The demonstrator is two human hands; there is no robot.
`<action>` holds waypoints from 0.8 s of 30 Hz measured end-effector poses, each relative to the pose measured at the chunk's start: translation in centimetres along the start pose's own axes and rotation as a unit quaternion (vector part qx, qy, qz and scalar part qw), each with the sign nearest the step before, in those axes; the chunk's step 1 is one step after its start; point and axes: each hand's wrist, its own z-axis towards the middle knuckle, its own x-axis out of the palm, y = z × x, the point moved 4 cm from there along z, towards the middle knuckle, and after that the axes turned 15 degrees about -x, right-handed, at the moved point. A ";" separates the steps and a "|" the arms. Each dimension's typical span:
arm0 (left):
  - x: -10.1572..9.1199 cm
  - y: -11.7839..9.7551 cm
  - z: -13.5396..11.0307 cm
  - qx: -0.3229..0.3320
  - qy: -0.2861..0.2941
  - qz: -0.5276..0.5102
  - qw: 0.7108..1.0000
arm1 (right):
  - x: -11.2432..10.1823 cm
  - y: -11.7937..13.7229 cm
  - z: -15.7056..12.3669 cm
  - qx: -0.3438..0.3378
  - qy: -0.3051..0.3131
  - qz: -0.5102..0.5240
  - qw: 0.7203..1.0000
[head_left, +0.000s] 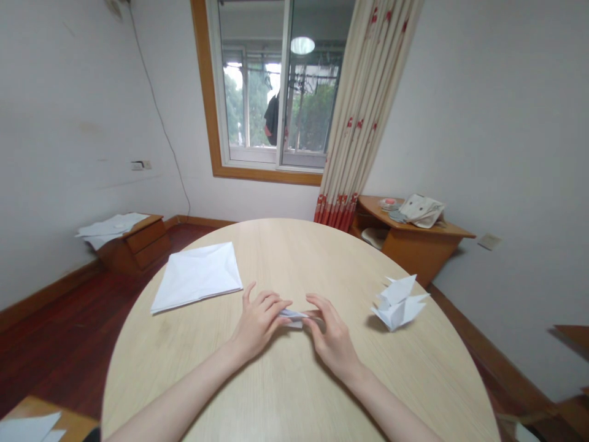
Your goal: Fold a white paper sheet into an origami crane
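Note:
Between my two hands, just over the middle of the round table, is a small piece of folded white paper point(293, 317). My left hand point(261, 319) pinches its left end, with the index finger raised away from the paper. At the right end, the thumb and fingers of my right hand point(332, 331) close on the same paper. Its exact folds are partly hidden by my fingers. To the right of my hands stand white folded-paper figures point(399, 304) with pointed tips, set close together.
A stack of white paper sheets point(197, 276) lies at the left of the round wooden table point(285, 393). Beyond the table are a low cabinet point(142, 239) topped with papers, a corner desk point(409, 245) with a bag on it, and a curtain point(361, 123) beside the window.

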 end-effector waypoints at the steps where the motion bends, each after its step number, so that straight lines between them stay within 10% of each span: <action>1: -0.1 0.0 0.0 0.001 -0.002 -0.008 1.000 | -0.1 0.0 0.1 -0.008 -0.001 0.000 1.000; 24: 0.4 0.7 -0.3 0.110 -0.068 -0.043 0.991 | 0.0 1.1 1.1 -0.219 0.091 -0.178 0.955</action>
